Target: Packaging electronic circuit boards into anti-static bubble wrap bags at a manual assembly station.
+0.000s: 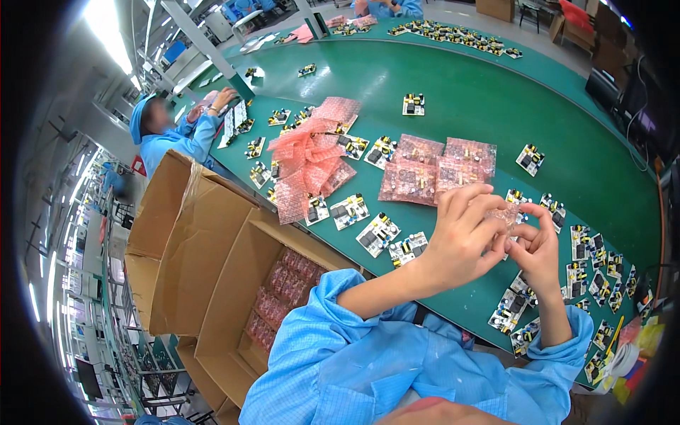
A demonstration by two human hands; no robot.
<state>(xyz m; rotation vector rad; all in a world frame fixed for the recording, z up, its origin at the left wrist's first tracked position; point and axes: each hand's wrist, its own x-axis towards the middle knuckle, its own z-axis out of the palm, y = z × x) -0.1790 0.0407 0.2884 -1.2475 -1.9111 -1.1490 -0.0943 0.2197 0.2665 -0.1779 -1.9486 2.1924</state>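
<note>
Both of my hands meet over the green bench, at the right of the wrapped stack. My left hand [460, 234], fingers curled, grips a small pink bubble-wrap bag [507, 214]. The fingertips of my right hand [536, 249] pinch the same bag from the other side. Most of it is hidden by my fingers, and I cannot tell whether anything is inside. Just left of my hands lie several circuit boards wrapped in pink bubble wrap [414, 172]. Bare circuit boards [377, 234] with black and yellow parts lie around them.
An open cardboard box [234, 290] holding wrapped pieces [273, 308] stands left of my body. Loose pink bubble-wrap bags [304, 159] lie heaped on the bench. More boards [598, 283] crowd the right side. At the far left, a co-worker [173, 134] in blue works at the bench [340, 78].
</note>
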